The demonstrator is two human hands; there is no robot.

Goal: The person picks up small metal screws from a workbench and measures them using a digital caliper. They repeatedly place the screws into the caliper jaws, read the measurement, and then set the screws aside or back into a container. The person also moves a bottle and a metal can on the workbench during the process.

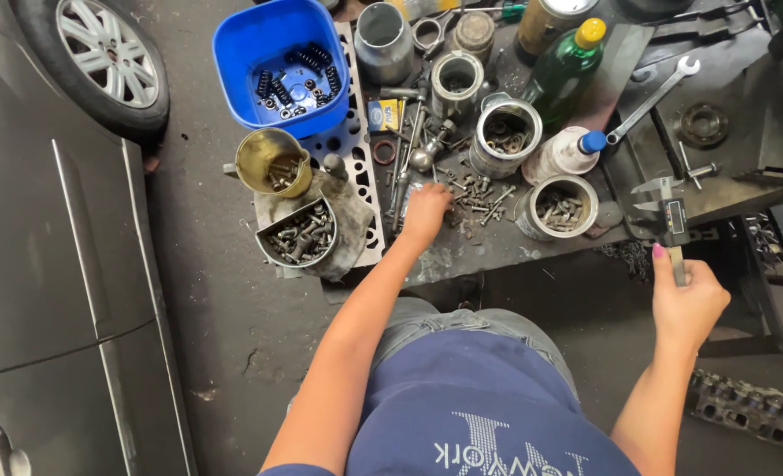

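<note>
My left hand (425,211) reaches onto the dirty metal workbench (497,242), fingers curled down onto a scatter of loose bolts and screws (479,201). What it holds, if anything, is hidden under the fingers. My right hand (686,300) is off the bench's front edge and grips the beam of a digital caliper (669,211), whose jaws point away from me over the bench.
Several tins of bolts (563,207) and rings (506,134) stand on the bench, with a blue tub of springs (281,66), a brass cup (272,161), bottles (567,66) and a spanner (651,101). A grey car (48,264) stands at left. A cylinder head (753,410) lies at lower right.
</note>
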